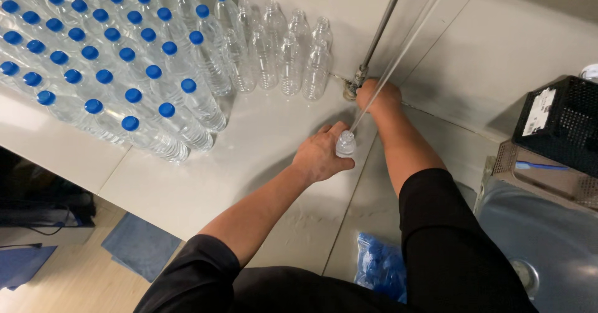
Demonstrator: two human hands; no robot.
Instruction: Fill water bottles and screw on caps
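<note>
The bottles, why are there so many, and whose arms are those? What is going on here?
There is no machine here. The arms belong to a person, and the picture comes from a camera worn on that person's head, looking down, so you see what they see.

The left hand holds a small clear bottle upright on the pale counter. A thin clear tube slants down from above to the bottle's open mouth. The right hand is wrapped around a metal valve at the bottom of a pipe.

On the left stand rows of bottles with blue caps. Beside them are a few clear bottles with no caps. Near the person's body lies a bag of blue caps. On the right is a black crate.
</note>
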